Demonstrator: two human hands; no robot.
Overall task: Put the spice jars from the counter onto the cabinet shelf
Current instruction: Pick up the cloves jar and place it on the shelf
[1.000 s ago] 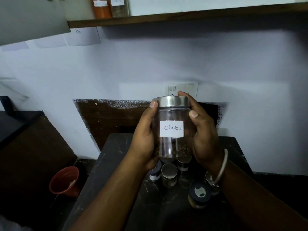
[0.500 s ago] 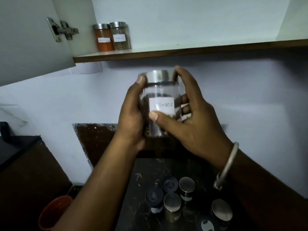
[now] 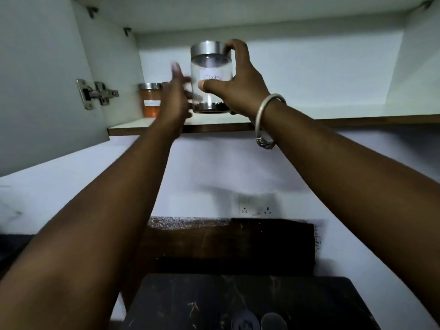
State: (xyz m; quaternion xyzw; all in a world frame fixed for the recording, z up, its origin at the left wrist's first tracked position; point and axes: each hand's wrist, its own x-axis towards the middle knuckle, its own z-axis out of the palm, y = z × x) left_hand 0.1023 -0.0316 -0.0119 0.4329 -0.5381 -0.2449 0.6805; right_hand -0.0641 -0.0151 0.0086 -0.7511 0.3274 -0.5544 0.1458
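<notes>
Both arms are stretched upward from the lower corners of the frame toward its upper middle. The right hand [image 3: 234, 88] is wrapped around a clear jar [image 3: 211, 77], with the thumb laid across the front and the fingers curled behind near the lid. A metal bangle [image 3: 267, 117] is worn on the right wrist. The left hand [image 3: 175, 98] is blurred, fingers spread, just left of the jar; contact cannot be told.

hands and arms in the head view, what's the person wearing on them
Both forearms are bare, with no sleeves in view. The right wrist carries a silver metal bangle with an ornate knobbed end. The left hand and right hand show no rings or gloves.
</notes>
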